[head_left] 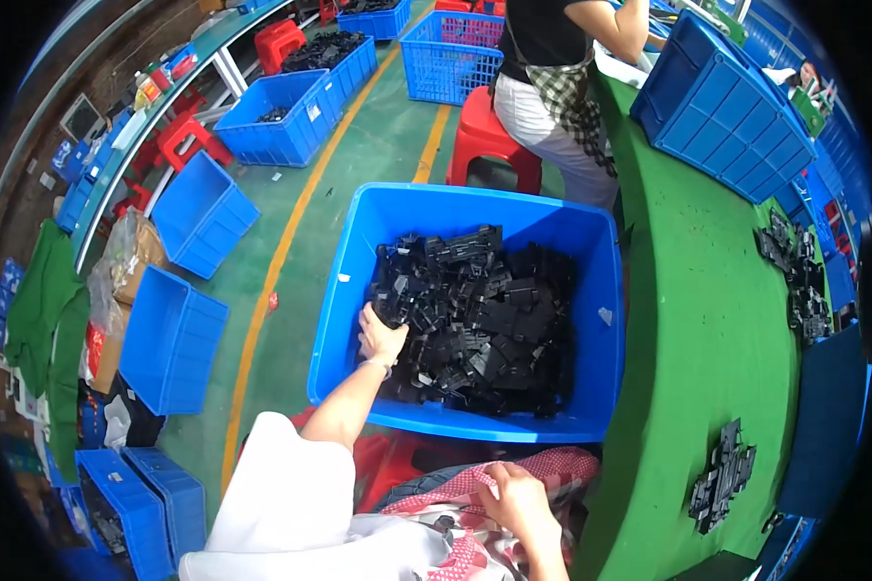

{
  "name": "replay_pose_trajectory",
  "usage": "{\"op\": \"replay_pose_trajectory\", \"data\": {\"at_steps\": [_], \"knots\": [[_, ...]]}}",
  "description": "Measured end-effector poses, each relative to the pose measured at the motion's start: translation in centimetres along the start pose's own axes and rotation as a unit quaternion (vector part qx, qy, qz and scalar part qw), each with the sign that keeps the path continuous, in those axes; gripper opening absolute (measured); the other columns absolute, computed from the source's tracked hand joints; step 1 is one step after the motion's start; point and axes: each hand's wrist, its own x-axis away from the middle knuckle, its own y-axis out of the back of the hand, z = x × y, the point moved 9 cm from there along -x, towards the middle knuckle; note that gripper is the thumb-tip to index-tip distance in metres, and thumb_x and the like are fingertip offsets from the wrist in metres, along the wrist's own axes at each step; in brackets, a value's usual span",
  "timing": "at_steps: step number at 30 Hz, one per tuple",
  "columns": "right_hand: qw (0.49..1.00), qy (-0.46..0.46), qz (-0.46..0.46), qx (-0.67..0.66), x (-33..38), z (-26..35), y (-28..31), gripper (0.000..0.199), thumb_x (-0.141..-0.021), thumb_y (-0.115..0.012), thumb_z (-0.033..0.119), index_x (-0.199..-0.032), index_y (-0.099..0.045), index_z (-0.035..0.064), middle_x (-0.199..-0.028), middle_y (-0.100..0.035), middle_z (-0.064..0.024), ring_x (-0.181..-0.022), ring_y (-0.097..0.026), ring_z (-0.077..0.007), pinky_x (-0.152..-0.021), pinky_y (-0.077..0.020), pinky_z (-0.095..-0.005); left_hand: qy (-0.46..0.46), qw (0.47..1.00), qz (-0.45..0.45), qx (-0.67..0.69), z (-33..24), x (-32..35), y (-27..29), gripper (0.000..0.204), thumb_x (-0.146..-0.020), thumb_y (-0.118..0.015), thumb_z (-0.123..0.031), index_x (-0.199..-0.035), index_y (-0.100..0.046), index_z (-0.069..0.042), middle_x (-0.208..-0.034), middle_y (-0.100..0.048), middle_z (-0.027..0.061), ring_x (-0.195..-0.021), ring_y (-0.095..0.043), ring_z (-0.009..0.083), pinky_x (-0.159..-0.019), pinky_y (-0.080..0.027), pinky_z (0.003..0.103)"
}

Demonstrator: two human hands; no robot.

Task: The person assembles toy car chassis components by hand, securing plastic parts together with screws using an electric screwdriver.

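Observation:
A large blue bin (484,426) holds a heap of black plastic parts (499,315) with clips and slots. My left hand (382,339) reaches in over the bin's left side. Its fingers and thumb close around a black plastic part (389,308) at the heap's left edge; the fingertips are partly hidden. Above my lap, near the red-and-white checked apron (455,484), my right hand (521,499) is loosely bent with thumb and fingers apart, and nothing shows in it.
Along the right runs a green-topped table (688,339) bearing a black plastic assembly (723,476) and a tilted blue crate (727,107). A person (552,97) sits ahead on a red stool (489,145). More blue crates (174,339) stand on the left floor.

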Motion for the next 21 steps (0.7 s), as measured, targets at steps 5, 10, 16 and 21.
{"op": "replay_pose_trajectory", "data": {"at_steps": [5, 10, 16, 21], "knots": [[1.000, 0.016, -0.005, -0.004, -2.7, 0.4, 0.8, 0.018, -0.075, -0.060, 0.015, -0.087, -0.059, 0.0010, -0.082, -0.060, -0.0153, -0.076, -0.060, -0.0323, -0.068, -0.0500, -0.0392, -0.004, 0.999, -0.020, -0.031, -0.3, -1.4, 0.6, 0.061, -0.061, -0.074, -0.027, -0.111, -0.043, -0.013, -0.100, -0.061, 0.0151, -0.092, -0.058, 0.0364, -0.079, -0.046, 0.045], [1.000, 0.008, -0.007, -0.027, -2.5, -1.0, 1.5, 0.020, -0.073, -0.063, 0.015, -0.087, -0.058, 0.0014, -0.079, -0.059, -0.0149, -0.072, -0.060, -0.0312, -0.063, -0.0507, -0.0388, -0.145, 0.989, -0.033, -0.011, -2.0, -1.8, 4.6, 0.052, -0.062, -0.072, -0.016, -0.105, -0.044, -0.010, -0.091, -0.062, 0.0177, -0.087, -0.058, 0.0389, -0.074, -0.047, 0.046], [0.969, -0.091, -0.064, -0.221, -3.7, -4.3, 2.4, 0.026, -0.074, -0.069, 0.009, -0.094, -0.056, 0.0004, -0.085, -0.062, -0.0148, -0.075, -0.064, -0.0203, -0.063, -0.0520, -0.0305, -0.203, 0.959, 0.001, 0.198, -4.9, 0.7, 12.8, 0.058, -0.060, -0.073, -0.006, -0.113, -0.050, -0.001, -0.098, -0.063, 0.0084, -0.086, -0.061, 0.0168, -0.077, -0.050, 0.032], [0.872, -0.057, -0.143, -0.464, -7.6, -2.5, 3.0, 0.092, -0.070, -0.076, 0.013, -0.139, -0.016, 0.0128, -0.141, -0.019, -0.0171, -0.118, -0.040, -0.0292, -0.077, -0.0510, -0.0342, -0.108, 0.825, 0.275, 0.483, -14.6, 9.2, 10.8, 0.056, -0.066, -0.066, 0.008, -0.118, -0.049, -0.004, -0.109, -0.056, 0.0051, -0.098, -0.054, 0.0178, -0.081, -0.048, 0.031]]}}
